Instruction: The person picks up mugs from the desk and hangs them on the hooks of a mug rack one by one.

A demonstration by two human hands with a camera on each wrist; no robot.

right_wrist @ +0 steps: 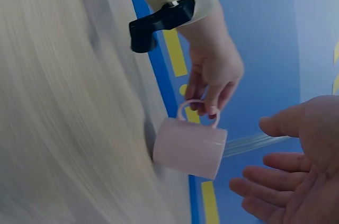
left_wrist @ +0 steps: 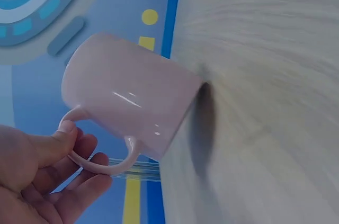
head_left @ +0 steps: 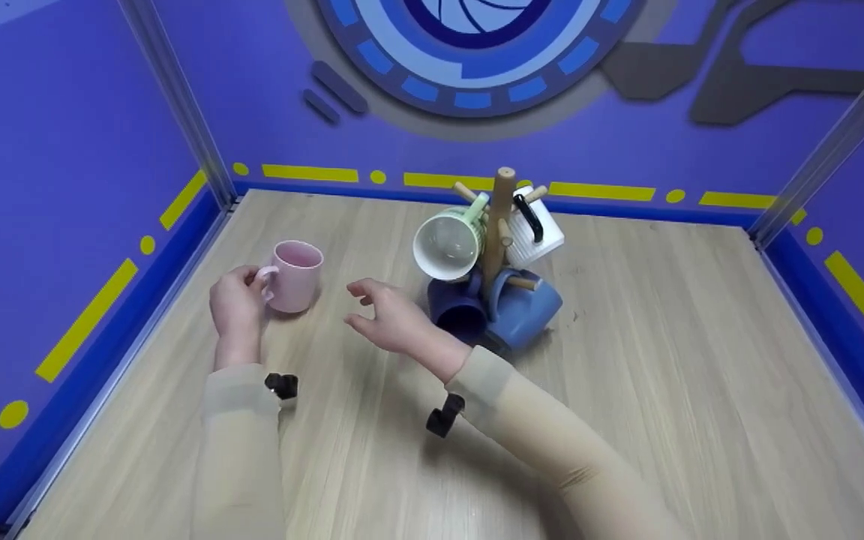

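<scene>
A pink mug [head_left: 295, 279] is at the left of the table, its handle turned toward my left hand [head_left: 238, 303]. That hand pinches the handle between thumb and fingers, as the left wrist view shows; there the mug [left_wrist: 130, 89] tilts, with its base edge close to the tabletop. My right hand [head_left: 394, 315] hovers between the mug and a wooden mug tree [head_left: 502, 225], holding nothing. Its thumb and fingers are spread apart, and in the right wrist view the hand [right_wrist: 296, 171] is beside the mug [right_wrist: 189, 148] without touching it.
On the mug tree hang a green-and-white mug [head_left: 447, 244], a white mug with a black handle [head_left: 541, 232], a dark blue mug [head_left: 458, 309] and a lighter blue mug [head_left: 528, 309]. Blue panels [head_left: 64, 150] wall the wooden table [head_left: 664, 375] at the back and sides.
</scene>
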